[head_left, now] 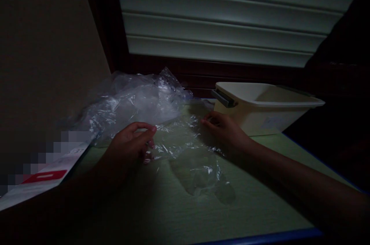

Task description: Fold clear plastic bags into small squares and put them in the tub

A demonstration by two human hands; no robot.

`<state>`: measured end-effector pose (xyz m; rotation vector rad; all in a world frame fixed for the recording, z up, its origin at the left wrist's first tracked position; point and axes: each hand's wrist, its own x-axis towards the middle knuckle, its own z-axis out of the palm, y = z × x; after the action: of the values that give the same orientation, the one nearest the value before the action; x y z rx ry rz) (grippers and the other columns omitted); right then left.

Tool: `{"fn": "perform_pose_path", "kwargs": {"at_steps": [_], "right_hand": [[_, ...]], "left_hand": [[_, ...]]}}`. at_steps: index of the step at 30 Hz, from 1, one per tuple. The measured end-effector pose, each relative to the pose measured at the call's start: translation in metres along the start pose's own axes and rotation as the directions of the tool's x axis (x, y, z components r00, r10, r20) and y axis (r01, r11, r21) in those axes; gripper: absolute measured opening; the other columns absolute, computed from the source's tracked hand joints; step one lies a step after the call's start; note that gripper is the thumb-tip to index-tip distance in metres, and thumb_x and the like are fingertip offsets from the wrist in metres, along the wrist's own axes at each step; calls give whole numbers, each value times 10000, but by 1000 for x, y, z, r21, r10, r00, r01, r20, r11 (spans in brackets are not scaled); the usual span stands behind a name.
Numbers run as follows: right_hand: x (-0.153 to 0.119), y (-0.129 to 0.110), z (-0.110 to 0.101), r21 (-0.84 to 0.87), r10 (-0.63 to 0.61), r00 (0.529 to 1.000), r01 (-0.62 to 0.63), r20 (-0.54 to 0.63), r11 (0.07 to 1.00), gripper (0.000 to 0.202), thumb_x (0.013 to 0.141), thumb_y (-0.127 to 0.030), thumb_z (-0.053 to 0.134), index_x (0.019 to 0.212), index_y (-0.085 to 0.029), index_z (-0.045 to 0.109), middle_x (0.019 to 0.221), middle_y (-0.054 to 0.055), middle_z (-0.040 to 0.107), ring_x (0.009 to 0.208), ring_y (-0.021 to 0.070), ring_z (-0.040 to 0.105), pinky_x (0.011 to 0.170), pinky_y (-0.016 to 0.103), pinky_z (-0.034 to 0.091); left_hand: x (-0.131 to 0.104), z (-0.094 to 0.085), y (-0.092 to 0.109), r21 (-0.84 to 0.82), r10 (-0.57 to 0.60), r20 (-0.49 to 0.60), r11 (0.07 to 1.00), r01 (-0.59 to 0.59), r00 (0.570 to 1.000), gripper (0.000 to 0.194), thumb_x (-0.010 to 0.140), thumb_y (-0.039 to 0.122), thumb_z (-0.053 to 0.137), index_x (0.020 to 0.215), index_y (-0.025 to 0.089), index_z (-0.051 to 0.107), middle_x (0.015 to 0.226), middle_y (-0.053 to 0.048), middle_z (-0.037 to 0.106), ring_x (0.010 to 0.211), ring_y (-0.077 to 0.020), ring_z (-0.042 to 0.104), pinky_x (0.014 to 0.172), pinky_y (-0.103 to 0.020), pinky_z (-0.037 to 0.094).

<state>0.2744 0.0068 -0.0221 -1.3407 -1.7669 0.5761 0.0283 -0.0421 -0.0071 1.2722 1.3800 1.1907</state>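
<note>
A clear, thin plastic bag (179, 137) is stretched between my two hands, low over the pale green table, its lower part lying wrinkled toward me. The thumb and fingers of my left hand (131, 142) pinch its left edge. On the other side, my right hand (227, 127) grips the upper right edge between thumb and forefinger. A heap of crumpled clear plastic bags (135, 100) rises just behind and to the left of my left hand. The light is dim, and the bag's outline is hard to follow.
A cream plastic bin (248, 119) with a grey handle stands behind my right hand. White printed material with a red patch (46, 176) lies at the left edge. The table (260, 210) has a blue rim. A slatted panel (219, 17) is behind it.
</note>
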Motion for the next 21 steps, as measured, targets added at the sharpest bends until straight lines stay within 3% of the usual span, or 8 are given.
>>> {"fn": "perform_pose_path", "kwargs": {"at_steps": [3,5,9,11,12,14,18,21], "right_hand": [[-2,1,0,-107,-51,999,50,-4,993,137,808,-325,599,869,-203,619,574,-18,536,528,161,483,522,280,304],[-3,2,1,-168,-77,997,77,5,983,167,816,-320,601,938,-207,616,592,-15,547,541,166,497,532,281,314],[-4,6,2,-279,-105,993,117,57,953,148,829,-281,607,953,-203,628,639,16,595,561,180,530,544,291,329],[-4,9,3,-316,-122,988,145,92,937,157,842,-278,605,977,-204,634,720,46,645,601,196,566,560,301,358],[-5,11,3,-331,-132,985,161,109,930,175,845,-289,610,997,-206,635,781,63,668,638,209,589,576,310,380],[-6,13,3,-359,-149,980,187,133,914,225,839,-313,634,1037,-206,639,883,92,691,710,236,623,611,330,422],[-7,12,2,-431,-183,972,230,148,872,256,834,-283,638,1074,-195,652,984,130,690,819,287,649,707,402,482],[-11,3,3,-471,-246,959,282,139,836,297,842,-196,589,1134,-185,639,1200,163,633,1086,356,589,911,519,451]], "left_hand": [[0,-1,-1,15,23,-26,1000,-23,999,347,655,446,712,798,203,510,489,84,486,347,-97,445,354,-186,318],[-2,-2,-2,113,152,-107,984,-140,983,306,688,432,689,788,213,501,489,88,466,372,-97,443,375,-184,316],[-13,-5,-3,332,472,-206,858,-393,857,221,711,378,680,758,233,521,562,78,443,491,-115,467,493,-208,389],[-16,-6,-7,436,640,-83,712,-550,764,166,730,343,681,729,239,551,636,51,506,586,-143,528,589,-243,455],[-16,-7,-10,484,719,35,596,-641,694,127,759,323,666,729,240,574,709,27,563,663,-166,571,641,-263,484],[-13,-8,-21,480,753,271,434,-762,599,66,828,290,625,876,247,634,947,-25,636,862,-208,624,763,-305,525],[-8,-11,-42,482,562,566,368,-795,603,347,859,296,629,1195,217,596,1357,-126,539,1175,-310,566,957,-460,511],[-10,-14,-49,469,535,649,279,-838,541,432,844,271,645,1260,186,566,1410,-167,502,1258,-348,510,988,-515,497]]}}
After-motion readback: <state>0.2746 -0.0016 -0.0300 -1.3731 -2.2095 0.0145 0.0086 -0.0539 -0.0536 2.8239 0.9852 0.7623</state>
